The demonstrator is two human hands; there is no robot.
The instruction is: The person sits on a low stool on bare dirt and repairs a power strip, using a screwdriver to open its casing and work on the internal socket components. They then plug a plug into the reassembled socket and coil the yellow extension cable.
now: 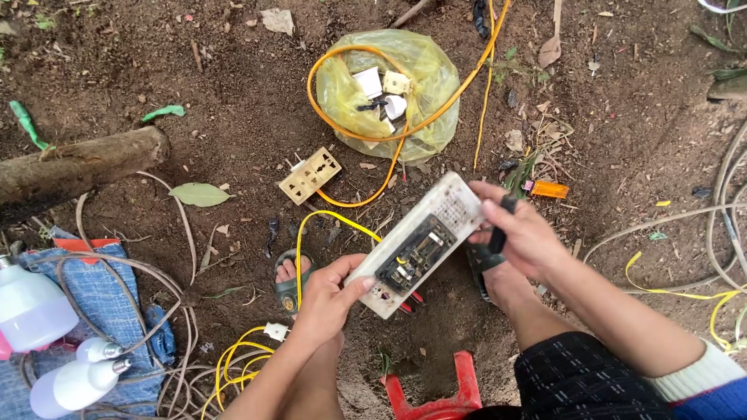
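Left hand point(327, 299): your fingers pinch the near end of the opened white power strip point(416, 245), thumb on top beside its dark inner contacts.
Right hand point(523, 233): your fingers are closed round a black-handled tool point(502, 225) and press against the far end of the strip.
Power strip: held in the air between both hands, tilted, its open side up; a yellow wire point(327, 222) loops from it toward the ground.
Ground: bare dirt point(233, 101) with leaves and loose cables.
Beyond the strip: a beige socket plate point(310, 175) lies on the dirt, well apart from your hands.
Further off: a yellow plastic bag point(424, 70) holds white plugs, with an orange cable point(354, 132) curled over it.
Left edge: a log point(78, 167), blue cloth point(101, 299) and white bulbs point(47, 350).
Near your knees: a red plastic stool point(436, 397).
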